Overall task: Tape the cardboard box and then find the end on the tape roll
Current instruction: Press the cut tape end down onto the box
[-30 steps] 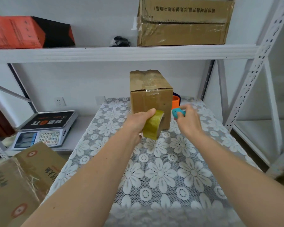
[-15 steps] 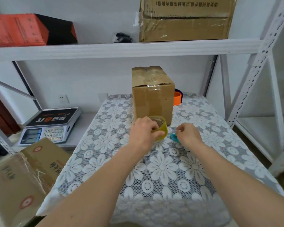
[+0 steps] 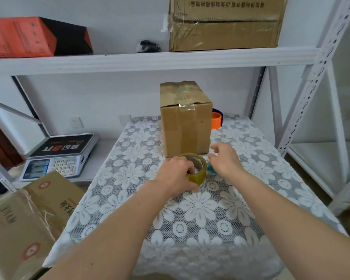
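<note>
The cardboard box (image 3: pixel 185 126) stands upright at twelve o'clock on the table, flaps closed under clear tape, contents hidden. Just in front of it, the left hand (image 3: pixel 177 173) grips the tape roll (image 3: pixel 198 168), fingers hooked into its core. At three o'clock of the roll, the right hand (image 3: pixel 224 160) hovers with fingers loosely spread over a teal object (image 3: pixel 211 168). Floral lace tablecloth (image 3: pixel 200 209) underneath; white shelving (image 3: pixel 150 59) above carries more cartons; a scale (image 3: pixel 61 156) sits at nine o'clock.

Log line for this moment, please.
brown cardboard box: taped | left hand: grips yellowish tape roll | right hand: open over teal object
</note>
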Demonstrator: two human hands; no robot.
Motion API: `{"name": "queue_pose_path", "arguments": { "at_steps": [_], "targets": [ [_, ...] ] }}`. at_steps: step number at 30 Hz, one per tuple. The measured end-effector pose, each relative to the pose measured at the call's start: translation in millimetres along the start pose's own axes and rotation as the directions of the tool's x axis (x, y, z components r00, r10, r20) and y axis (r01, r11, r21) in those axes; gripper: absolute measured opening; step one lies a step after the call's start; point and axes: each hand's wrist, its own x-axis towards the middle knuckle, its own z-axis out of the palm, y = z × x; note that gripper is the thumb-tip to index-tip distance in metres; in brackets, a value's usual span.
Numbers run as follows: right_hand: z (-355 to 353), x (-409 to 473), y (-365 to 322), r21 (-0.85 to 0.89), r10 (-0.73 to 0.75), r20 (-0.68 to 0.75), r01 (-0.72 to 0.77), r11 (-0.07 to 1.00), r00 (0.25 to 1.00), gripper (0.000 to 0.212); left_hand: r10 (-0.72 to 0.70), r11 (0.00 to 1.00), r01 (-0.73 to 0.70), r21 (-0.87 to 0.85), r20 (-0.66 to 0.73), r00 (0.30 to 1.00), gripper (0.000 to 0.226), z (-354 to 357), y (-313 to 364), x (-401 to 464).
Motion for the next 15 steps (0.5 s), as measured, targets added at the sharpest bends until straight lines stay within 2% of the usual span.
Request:
{"name": "queue_pose_path", "arguments": {
  "at_steps": [2, 4, 7, 8, 10, 12, 15],
  "targets": [
    [-3, 2, -4, 0.005, -0.035, -0.032, 0.035, 0.999, 0.999, 0.037, 0.010, 0.999, -0.012, -0.038, -0.054, 0.999, 0.052, -8, 3, 1],
    [-8, 4, -11, 0.029, -0.077, -0.093, 0.080, 0.996, 0.993, 0.031, 0.005, 0.997, -0.020, -0.070, -0.199, 0.980, 0.054, -20, 1, 5],
    [-14, 11, -23, 0.055, -0.177, -0.210, 0.192, 0.980, 0.962, 0.018, 0.007, 1.000, 0.002, 0.018, -0.482, 0.876, 0.052, -42, -8, 19],
    [-16, 14, -28, 0.048, -0.220, -0.242, 0.238, 0.970, 0.945, 0.026, -0.002, 0.996, 0.048, 0.073, -0.528, 0.849, 0.056, -48, -13, 26],
    [-22, 21, -39, 0.032, -0.295, -0.281, 0.316, 0.948, 0.913, 0.042, -0.065, 0.982, 0.145, 0.121, -0.507, 0.860, 0.071, -61, -20, 37],
    [-28, 29, -52, 0.013, -0.371, -0.322, 0.396, 0.918, 0.871, 0.040, -0.138, 0.969, 0.208, 0.129, -0.416, 0.899, 0.081, -68, -29, 49],
    [-34, 45, -68, -0.095, -0.445, -0.318, 0.438, 0.894, 0.838, 0.040, -0.163, 0.974, 0.207, 0.095, -0.340, 0.926, 0.082, -69, -35, 57]
  ]
}}
